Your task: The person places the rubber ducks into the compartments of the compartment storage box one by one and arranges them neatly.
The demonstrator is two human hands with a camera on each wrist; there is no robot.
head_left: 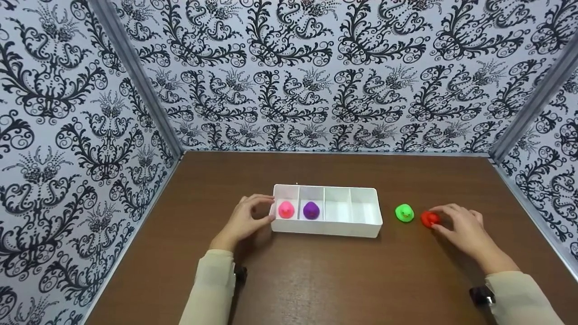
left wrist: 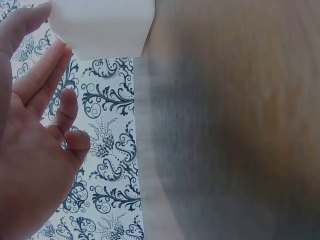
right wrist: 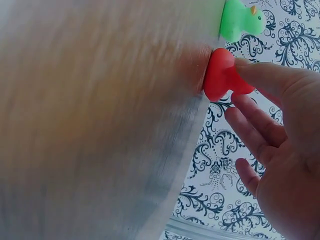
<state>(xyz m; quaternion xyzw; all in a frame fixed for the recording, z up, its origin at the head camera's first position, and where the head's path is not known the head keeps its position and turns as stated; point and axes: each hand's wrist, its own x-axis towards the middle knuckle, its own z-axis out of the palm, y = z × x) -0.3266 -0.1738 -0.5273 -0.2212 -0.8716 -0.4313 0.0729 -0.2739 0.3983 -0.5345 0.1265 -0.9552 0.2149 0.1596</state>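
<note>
Head view: right hand (head_left: 465, 229) pinches a red duck (head_left: 426, 219) on the brown table (head_left: 325, 280), just beside a green duck (head_left: 404, 213).
Left hand (head_left: 245, 218), fingers spread, touches the white tray's (head_left: 325, 228) left end; pink (head_left: 286, 210) and purple ducks (head_left: 311, 211) occupy its two leftmost compartments.

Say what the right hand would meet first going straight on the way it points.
First the red duck, right against the right hand; past it, the green duck seems nearest that line, though the exact heading is unclear.
</note>
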